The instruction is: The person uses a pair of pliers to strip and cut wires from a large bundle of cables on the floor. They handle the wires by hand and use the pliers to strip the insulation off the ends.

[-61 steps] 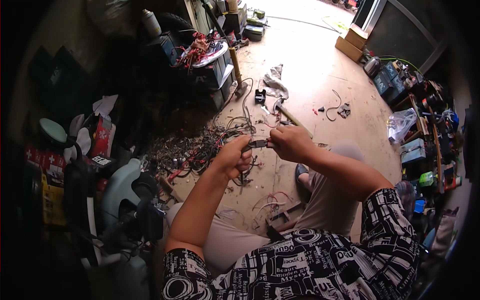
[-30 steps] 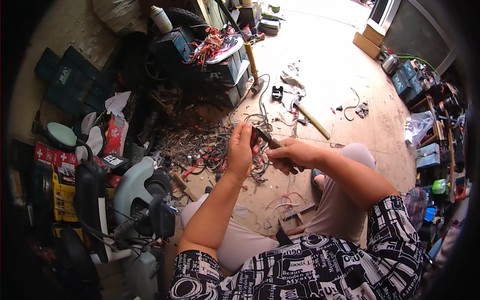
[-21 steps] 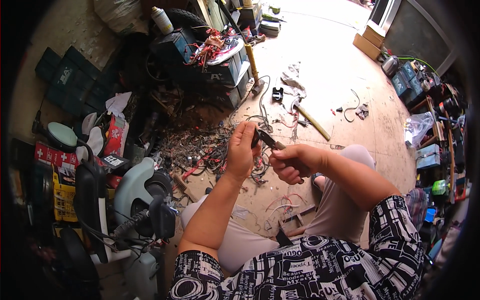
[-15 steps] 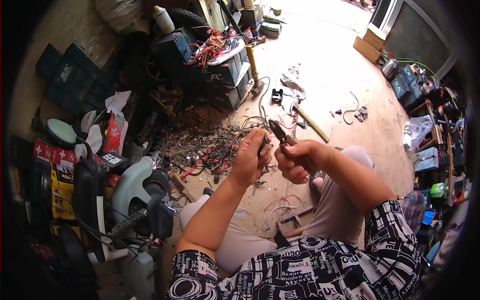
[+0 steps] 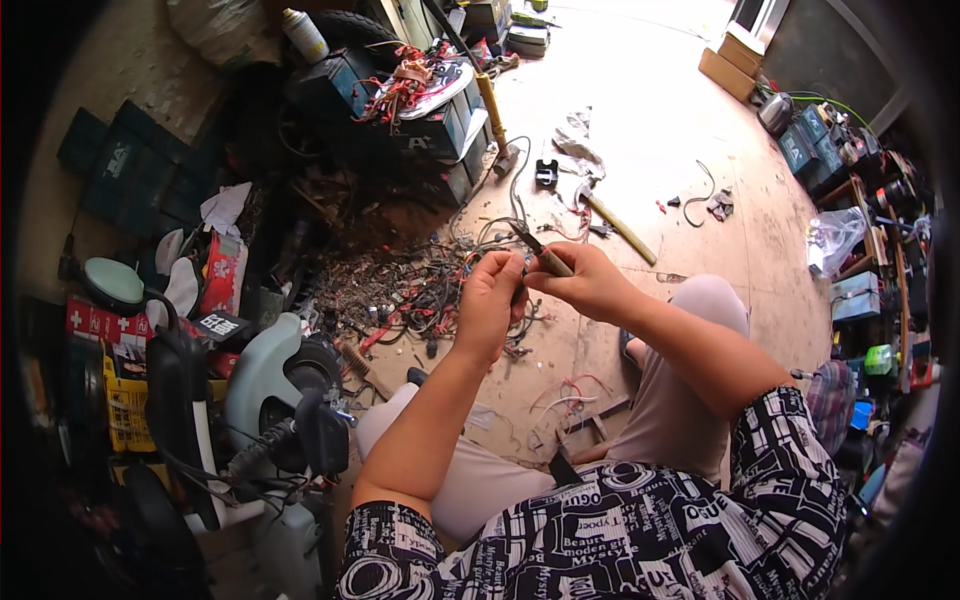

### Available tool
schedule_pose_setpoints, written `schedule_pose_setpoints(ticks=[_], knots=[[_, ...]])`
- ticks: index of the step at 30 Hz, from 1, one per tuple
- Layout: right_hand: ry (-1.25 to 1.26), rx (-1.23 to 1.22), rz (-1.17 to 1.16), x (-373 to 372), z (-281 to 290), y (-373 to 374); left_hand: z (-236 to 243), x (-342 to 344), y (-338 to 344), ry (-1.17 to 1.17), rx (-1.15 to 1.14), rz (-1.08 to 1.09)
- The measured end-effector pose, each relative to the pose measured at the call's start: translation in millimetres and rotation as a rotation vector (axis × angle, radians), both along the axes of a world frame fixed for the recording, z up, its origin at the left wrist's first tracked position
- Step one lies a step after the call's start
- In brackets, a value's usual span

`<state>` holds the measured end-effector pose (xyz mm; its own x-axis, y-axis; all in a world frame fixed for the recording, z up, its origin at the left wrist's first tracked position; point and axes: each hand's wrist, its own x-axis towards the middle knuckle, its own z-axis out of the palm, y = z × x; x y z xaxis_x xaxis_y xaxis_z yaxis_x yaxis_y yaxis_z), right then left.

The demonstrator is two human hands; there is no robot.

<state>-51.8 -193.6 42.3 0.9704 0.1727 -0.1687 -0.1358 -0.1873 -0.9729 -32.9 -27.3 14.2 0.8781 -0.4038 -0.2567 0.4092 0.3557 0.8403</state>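
Note:
My right hand [image 5: 585,280] is closed round a small hand tool [image 5: 545,256] with a dark pointed head and a tan-brown grip; its exact kind is unclear. The tool's tip points away and to the left. Fingers curled, my left hand [image 5: 489,300] meets the right one just below the tool. A small dark piece shows between the two hands, mostly hidden by the fingers. Both hands are held up over the near edge of a heap of cut wires and scraps [image 5: 400,295] on the floor.
A hammer [image 5: 620,228] and a black clip-shaped part [image 5: 546,174] lie on the floor ahead. Stacked batteries [image 5: 430,140] carry red wires at the back left. A grey scooter-like body part [image 5: 262,375] stands at my left. Shelves of tools and boxes [image 5: 860,230] line the right side.
My right hand has turned and come in against my left hand, so the tool now lies flatter over the fingers. The view has shifted slightly.

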Motion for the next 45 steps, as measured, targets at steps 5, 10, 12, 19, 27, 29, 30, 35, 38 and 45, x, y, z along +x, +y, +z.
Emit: schedule_pose_setpoints(ticks=[5,10,12,19,27,29,30,35,38,45], knots=[[-0.214,-0.218,-0.006,3,-2,-4,0,0,-2,0.038,0.053,-0.034],[-0.552,-0.696,-0.043,1,-2,-2,-2,-6,-8,0.024,0.109,-0.051],[-0.546,-0.734,-0.071,-1,-1,1,-4,-7,-10,-0.02,0.138,-0.015],[-0.231,-0.819,-0.44,32,-11,-39,6,-27,-19,-0.007,0.214,-0.073],[0.013,-0.665,-0.272,31,-34,-61,-2,-21,7,-0.041,0.1,0.05],[-0.003,-0.461,-0.249,28,-45,-54,-3,-19,9,-0.041,0.129,0.044],[-0.014,-0.324,-0.211,26,-37,-45,-1,-19,9,-0.053,0.158,0.056],[0.384,0.165,-0.026,19,-5,-18,-1,-13,9,-0.115,0.199,0.072],[0.408,0.266,-0.008,21,-5,-16,-2,-9,6,-0.135,0.199,0.076],[0.415,0.355,-0.009,26,-12,-16,3,-2,6,-0.185,0.213,0.086]])
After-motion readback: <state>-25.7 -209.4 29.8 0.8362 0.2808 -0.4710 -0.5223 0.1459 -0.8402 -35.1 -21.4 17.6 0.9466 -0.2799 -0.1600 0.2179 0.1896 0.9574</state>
